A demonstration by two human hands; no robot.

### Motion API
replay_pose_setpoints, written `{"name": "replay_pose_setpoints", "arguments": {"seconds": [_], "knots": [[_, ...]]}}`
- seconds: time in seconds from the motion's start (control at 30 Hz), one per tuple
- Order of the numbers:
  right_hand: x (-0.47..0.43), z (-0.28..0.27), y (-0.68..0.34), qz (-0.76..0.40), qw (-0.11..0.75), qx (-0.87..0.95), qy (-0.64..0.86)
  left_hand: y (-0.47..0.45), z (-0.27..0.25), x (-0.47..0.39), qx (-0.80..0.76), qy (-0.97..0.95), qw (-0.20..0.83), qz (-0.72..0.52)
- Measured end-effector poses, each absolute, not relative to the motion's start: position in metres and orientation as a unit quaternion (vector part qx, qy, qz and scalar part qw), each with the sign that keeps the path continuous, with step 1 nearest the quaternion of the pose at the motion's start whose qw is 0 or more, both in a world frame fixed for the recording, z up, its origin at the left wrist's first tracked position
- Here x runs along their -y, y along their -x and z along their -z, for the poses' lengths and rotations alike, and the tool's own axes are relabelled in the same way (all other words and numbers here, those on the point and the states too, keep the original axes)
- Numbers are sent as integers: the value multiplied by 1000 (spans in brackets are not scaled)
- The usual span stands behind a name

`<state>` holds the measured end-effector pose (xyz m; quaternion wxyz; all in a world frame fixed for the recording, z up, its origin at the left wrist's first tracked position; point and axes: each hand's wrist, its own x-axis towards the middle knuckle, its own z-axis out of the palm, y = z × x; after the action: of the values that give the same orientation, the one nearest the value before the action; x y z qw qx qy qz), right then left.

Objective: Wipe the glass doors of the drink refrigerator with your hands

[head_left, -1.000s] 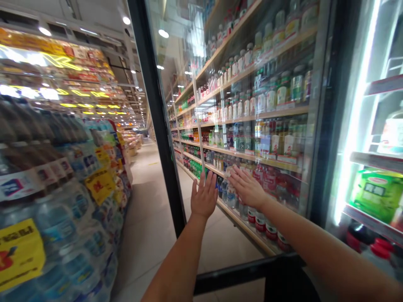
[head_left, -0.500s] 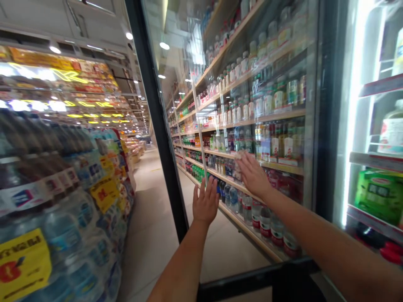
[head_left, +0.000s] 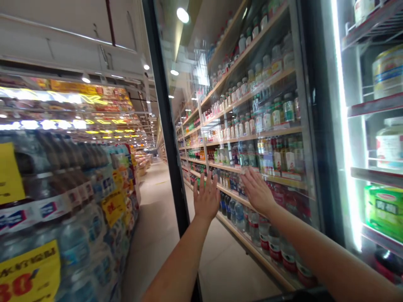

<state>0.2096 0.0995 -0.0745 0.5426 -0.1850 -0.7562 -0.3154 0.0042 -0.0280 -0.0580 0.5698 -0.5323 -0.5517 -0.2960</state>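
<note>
A glass cooler door (head_left: 226, 264) with a dark frame stands swung open in front of me. My left hand (head_left: 206, 200) is raised at the glass near the door's left frame, fingers stretched upward and spread a little. To its right, my right hand (head_left: 258, 193) lies flat at the glass, fingers extended and angled up to the left. A pale patch shows at its fingertips; I cannot tell whether it is a reflection or a thin wipe. Shelves of bottled drinks (head_left: 245, 126) appear through or in the glass.
On the right is a lit cooler interior with wire shelves, a green carton pack (head_left: 385, 212) and a white jug (head_left: 390, 142). Stacked bottle packs (head_left: 78, 239) with yellow price signs (head_left: 31, 272) line the left. A tiled aisle (head_left: 151, 209) runs between.
The view has tilted up and turned slightly left. My right hand has shifted a little lower on the glass, closer to my left hand. Both hands stay stretched out.
</note>
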Motion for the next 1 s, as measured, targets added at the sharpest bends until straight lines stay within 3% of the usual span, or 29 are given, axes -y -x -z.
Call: {"name": "replay_pose_setpoints", "arguments": {"seconds": [0.1, 0.3, 0.47, 0.53, 0.67, 0.73, 0.87, 0.93, 1.0], "knots": [[-100, 71, -210, 279, 602, 707, 243, -2, 55, 25, 564, 528, 569, 283], [-99, 86, -217, 350, 473, 803, 93, 0, 61, 22, 559, 526, 576, 280], [-105, 67, -214, 236, 641, 679, 270, 3, 61, 18, 555, 522, 582, 285], [-103, 76, -209, 263, 614, 709, 227, 4, 61, 18, 554, 521, 583, 285], [-100, 90, -208, 346, 462, 815, 53, 4, 62, 18, 551, 522, 585, 285], [-102, 81, -209, 326, 491, 803, 90, 4, 63, 18, 552, 523, 583, 286], [-101, 65, -202, 233, 633, 695, 248, 3, 62, 18, 556, 524, 578, 287], [-96, 73, -196, 258, 613, 717, 208, 3, 62, 18, 555, 523, 580, 288], [-91, 86, -193, 319, 533, 778, 98, 3, 62, 18, 552, 522, 583, 288]]}}
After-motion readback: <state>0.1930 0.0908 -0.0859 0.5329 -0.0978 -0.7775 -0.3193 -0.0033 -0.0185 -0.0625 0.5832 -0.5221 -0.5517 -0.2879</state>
